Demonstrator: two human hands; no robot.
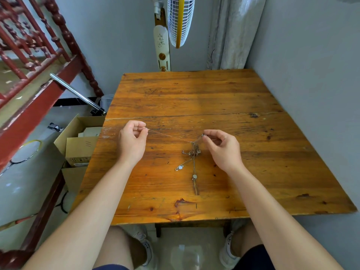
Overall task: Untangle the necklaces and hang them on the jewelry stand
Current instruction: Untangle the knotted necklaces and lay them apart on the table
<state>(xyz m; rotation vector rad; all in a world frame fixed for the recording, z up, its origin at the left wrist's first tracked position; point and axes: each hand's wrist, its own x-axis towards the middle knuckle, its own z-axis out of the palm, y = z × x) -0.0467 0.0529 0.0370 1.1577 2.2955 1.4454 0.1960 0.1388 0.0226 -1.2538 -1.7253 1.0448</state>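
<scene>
A tangle of thin necklaces (194, 151) hangs just above the wooden table (194, 98), with a round pale pendant (180, 168) and a hexagonal pendant (194, 176) dangling low. My right hand (224, 149) pinches the top of the tangle. My left hand (132, 141) pinches the end of one fine chain (167, 135), which stretches taut from it across to the tangle. No jewelry stand is in view.
A standing fan (178, 20) is behind the table's far edge. Open cardboard boxes (81, 145) sit on the floor to the left, beside a red wooden railing (39, 55) and a chrome bar (76, 92). A grey wall runs along the right.
</scene>
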